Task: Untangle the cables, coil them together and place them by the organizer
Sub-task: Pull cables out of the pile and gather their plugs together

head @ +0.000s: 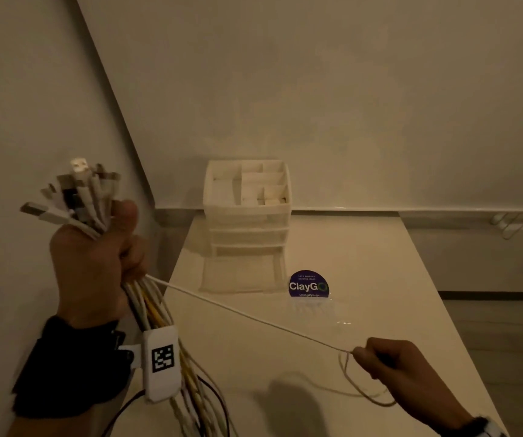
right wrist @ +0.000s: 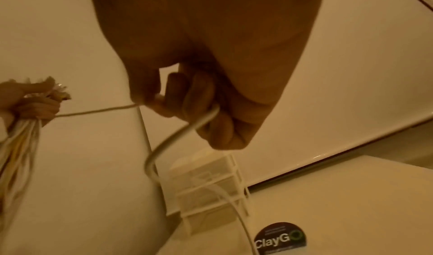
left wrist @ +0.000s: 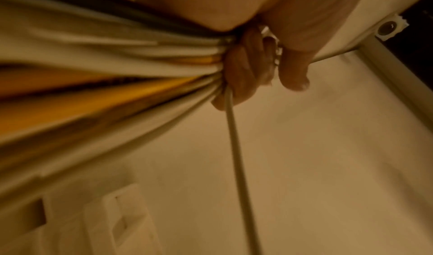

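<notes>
Risk of slipping: left hand (head: 96, 263) is fisted round the whole cable bundle (head: 146, 307) just below the plugs; a hard pull on one strand could drag neighbours out of the fist or loosen the grip
Risk of knotting: white cable (head: 254, 316) runs taut from the left fist to the right hand (head: 402, 370), and its slack forms a loop (head: 364, 392) below that hand; pulling further may tighten the loop into a knot, in my judgement
Risk of snagging: hanging strands pass close by the tagged wrist device (head: 160, 364) and could catch on it
Hands: well apart, left clamped on the bundle, right pinching the single white cable with curled fingers (right wrist: 187, 92)
Cable look: mostly white and cream strands with some yellow and a thin dark one, USB plugs (head: 78, 187) fanned above the fist, tails hanging past the bench (head: 380, 279) edge
Location: bundle held in the air left of the bench, well apart from the organizer (head: 247, 209), which stands at the back near a ClayGo sticker (head: 308, 284)
Progress: untangling underway by my reading; coiling not yet begun
</notes>
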